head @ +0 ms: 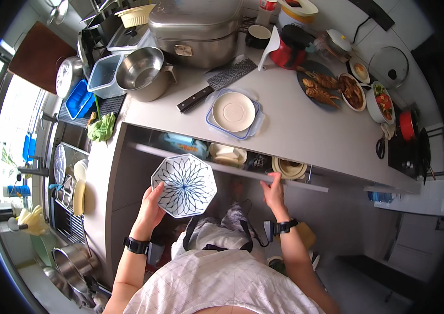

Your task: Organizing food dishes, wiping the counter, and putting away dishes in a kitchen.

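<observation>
My left hand grips the left rim of an octagonal white plate with a blue petal pattern. The plate is held in front of a partly pulled-out drawer below the counter edge. At the drawer's front panel is my right hand, thumb and index finger apart and nothing between them. Whether its fingertips touch the panel cannot be told. Inside the drawer lie cream bowls, a cream container with white pieces in it, and a light blue container.
On the counter, a cream saucer rests on a clear lidded box, beside a cleaver. Behind stand a steel pot and a large steel cooker. Fried fish lies on a dark plate at right; a sink rack is left.
</observation>
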Demonstrator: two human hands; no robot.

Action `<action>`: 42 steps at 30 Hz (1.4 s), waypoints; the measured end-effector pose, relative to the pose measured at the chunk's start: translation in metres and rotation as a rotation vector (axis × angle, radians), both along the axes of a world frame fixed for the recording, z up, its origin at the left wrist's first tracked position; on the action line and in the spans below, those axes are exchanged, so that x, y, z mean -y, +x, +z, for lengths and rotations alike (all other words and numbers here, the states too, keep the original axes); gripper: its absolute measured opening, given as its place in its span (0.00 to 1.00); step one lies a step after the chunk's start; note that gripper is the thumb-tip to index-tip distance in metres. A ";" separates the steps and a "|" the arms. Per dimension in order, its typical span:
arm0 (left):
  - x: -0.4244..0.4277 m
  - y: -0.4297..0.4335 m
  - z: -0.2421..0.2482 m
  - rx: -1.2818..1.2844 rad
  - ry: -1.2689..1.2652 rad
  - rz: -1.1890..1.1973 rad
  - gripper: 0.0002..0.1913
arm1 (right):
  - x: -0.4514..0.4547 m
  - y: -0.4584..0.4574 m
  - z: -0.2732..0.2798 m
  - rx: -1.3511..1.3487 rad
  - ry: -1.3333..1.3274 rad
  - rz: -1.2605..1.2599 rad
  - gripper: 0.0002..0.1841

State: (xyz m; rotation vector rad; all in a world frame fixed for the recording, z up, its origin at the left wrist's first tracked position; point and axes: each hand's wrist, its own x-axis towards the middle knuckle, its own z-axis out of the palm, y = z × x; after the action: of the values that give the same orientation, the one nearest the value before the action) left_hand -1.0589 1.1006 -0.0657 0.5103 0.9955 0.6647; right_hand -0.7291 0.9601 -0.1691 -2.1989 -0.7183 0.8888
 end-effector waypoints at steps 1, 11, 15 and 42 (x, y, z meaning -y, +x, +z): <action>-0.001 0.003 0.000 0.000 -0.009 -0.005 0.15 | 0.011 -0.003 -0.006 0.262 -0.005 0.095 0.20; 0.003 0.034 -0.038 0.004 -0.113 -0.217 0.16 | 0.067 -0.020 0.035 0.291 -0.334 0.555 0.15; 0.014 0.052 -0.058 -0.058 -0.146 -0.286 0.16 | 0.084 -0.040 0.036 0.256 -0.410 0.590 0.14; -0.024 0.097 -0.147 0.000 0.299 -0.566 0.30 | 0.093 0.011 0.023 -0.668 -0.070 -0.441 0.11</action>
State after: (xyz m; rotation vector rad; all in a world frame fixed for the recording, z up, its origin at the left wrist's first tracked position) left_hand -0.9622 1.1250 -0.2132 1.0084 0.7022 0.3005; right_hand -0.7181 0.8667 -0.1457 -1.8239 0.1127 1.3064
